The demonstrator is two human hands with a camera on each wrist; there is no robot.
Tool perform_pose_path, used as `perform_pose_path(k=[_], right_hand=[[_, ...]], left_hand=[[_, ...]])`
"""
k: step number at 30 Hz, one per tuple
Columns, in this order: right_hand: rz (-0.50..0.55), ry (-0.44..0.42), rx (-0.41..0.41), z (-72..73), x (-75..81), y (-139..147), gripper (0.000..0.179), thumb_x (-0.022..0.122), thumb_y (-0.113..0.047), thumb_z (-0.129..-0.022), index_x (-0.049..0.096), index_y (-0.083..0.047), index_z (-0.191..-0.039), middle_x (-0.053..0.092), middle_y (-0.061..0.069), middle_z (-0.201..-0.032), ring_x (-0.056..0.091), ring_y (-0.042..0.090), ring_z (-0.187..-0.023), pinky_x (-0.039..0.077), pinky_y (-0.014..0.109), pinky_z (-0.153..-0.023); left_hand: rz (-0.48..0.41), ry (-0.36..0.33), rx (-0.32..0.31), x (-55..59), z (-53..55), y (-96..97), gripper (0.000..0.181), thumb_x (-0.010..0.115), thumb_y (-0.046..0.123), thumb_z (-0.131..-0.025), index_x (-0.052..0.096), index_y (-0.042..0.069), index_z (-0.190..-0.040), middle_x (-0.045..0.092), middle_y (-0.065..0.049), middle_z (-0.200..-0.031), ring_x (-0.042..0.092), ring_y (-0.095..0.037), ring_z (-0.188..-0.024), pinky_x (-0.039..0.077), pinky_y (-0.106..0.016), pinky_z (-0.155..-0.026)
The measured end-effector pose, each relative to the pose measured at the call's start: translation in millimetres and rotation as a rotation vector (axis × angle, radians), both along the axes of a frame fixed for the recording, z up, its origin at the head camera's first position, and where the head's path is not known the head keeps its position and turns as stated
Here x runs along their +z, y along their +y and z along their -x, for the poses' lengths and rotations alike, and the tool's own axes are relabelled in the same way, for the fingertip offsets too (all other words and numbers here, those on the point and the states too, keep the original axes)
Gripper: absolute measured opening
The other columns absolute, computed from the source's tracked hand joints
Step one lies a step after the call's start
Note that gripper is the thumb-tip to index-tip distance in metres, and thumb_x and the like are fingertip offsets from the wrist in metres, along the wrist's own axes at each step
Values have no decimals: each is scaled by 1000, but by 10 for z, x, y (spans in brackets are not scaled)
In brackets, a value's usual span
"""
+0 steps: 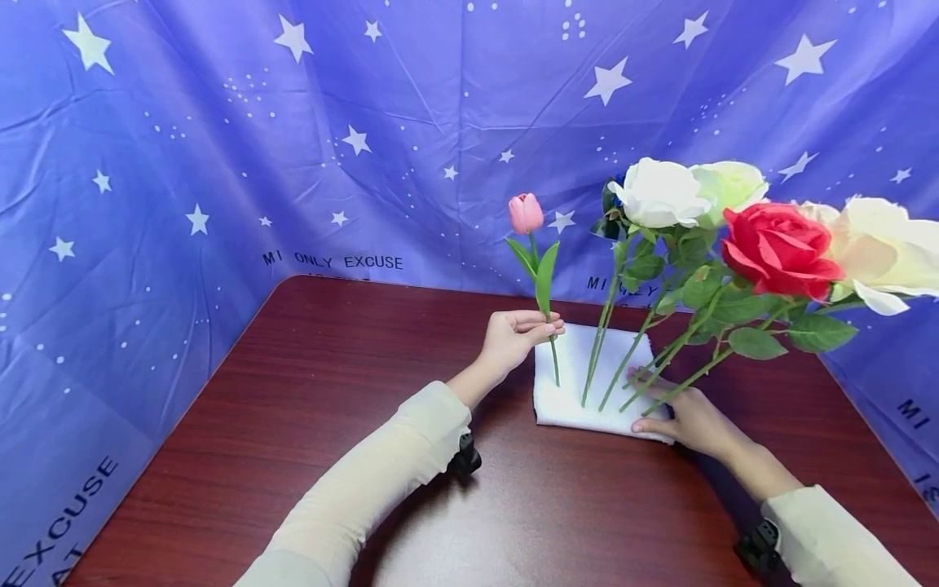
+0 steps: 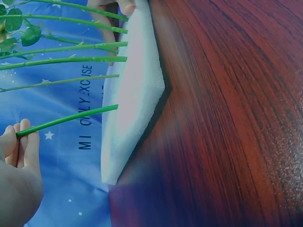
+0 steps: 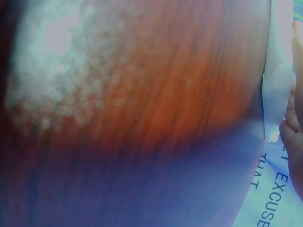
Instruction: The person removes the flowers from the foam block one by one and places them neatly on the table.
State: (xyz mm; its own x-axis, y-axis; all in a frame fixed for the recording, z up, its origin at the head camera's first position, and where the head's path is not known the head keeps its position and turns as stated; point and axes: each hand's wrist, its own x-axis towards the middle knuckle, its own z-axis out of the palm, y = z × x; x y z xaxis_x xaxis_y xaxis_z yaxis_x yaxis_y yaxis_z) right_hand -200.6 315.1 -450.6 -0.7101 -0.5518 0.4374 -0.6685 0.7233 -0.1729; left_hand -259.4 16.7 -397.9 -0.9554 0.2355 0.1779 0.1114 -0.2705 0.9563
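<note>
My left hand pinches the green stem of a pink tulip between thumb and fingers. The tulip stands nearly upright, and its stem meets the face of a white foam block in the left wrist view. Spread over the block's right side, my right hand rests its thumb and fingers on the foam. Between the hands, several stems rise from the block, leaning right. They carry a white rose, a pale green rose, a red rose and cream blooms.
The block lies on a dark red-brown wooden table, near its far edge. Behind the table hangs a blue cloth with white stars and lettering. Green rose leaves overhang the right hand. A small black device sits at each sleeve cuff.
</note>
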Motion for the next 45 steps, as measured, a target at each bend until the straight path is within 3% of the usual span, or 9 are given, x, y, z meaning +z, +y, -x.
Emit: perform_pose_path(k=[4,7,13,23,27,32,35,40,45], right_hand=[[-14,8,-19,-13,8,-11,62,86,-30,-61,70,-5,-116,68,17,-120,58,23,-116,35,-6,-91],[-16,5,-28,-21,11,-10,62,87,-31,-60,70,-5,-115,69,18,-119,61,28,-110,37,-6,-88],[-3,2,-24,-21,-2,21,62,86,-31,-61,70,-5,-116,68,18,-120,48,5,-122,30,-9,-93],[52,-5,7,-38,-67,37,65,86,-28,-60,68,-4,-118,66,23,-120,28,-17,-126,24,-11,-97],[36,7,0,-33,-63,34,65,87,-29,-59,69,-5,-117,67,21,-120,37,-9,-125,28,-10,-95],[3,9,-21,-28,-10,10,64,87,-31,-59,70,-6,-116,68,18,-119,61,22,-113,36,-7,-90],[-2,9,-11,-15,16,-16,63,87,-31,-60,70,-5,-115,69,18,-118,65,35,-104,37,-6,-88],[-1,26,-8,-4,24,-22,62,87,-31,-59,71,-5,-112,70,17,-116,66,35,-102,39,-5,-87],[10,16,-7,-10,15,-33,62,87,-30,-58,71,-4,-112,70,17,-116,66,35,-102,40,-4,-87]], left_hand=[[8,-3,1,11,-13,-3,26,64,-7,-86,64,-16,-111,65,-33,-110,72,-32,-96,60,-31,-88],[4,-9,8,30,-17,-12,26,65,-7,-86,64,-16,-111,65,-32,-109,72,-32,-96,60,-30,-87],[-26,-9,22,123,-3,-54,26,64,-8,-86,63,-17,-111,64,-34,-108,71,-32,-96,60,-31,-88],[-36,-109,17,142,35,-304,28,63,-9,-86,62,-18,-113,62,-36,-109,72,-9,-75,60,-37,-89],[4,-148,40,141,34,-493,27,63,-11,-86,62,-18,-112,62,-38,-108,72,-10,-73,60,-38,-86],[71,-186,43,123,31,-729,30,61,-12,-86,59,-19,-115,61,-38,-110,72,-10,-73,59,-41,-88],[112,-214,30,116,19,-856,32,60,-12,-86,57,-20,-117,60,-39,-111,71,-10,-72,58,-42,-90],[184,-272,10,149,-29,-1029,32,60,-13,-86,57,-21,-117,62,-37,-111,71,-10,-70,57,-44,-92],[252,-322,-7,128,-92,-1215,33,62,-13,-85,57,-21,-117,72,-24,-100,71,-11,-71,59,-41,-89]])
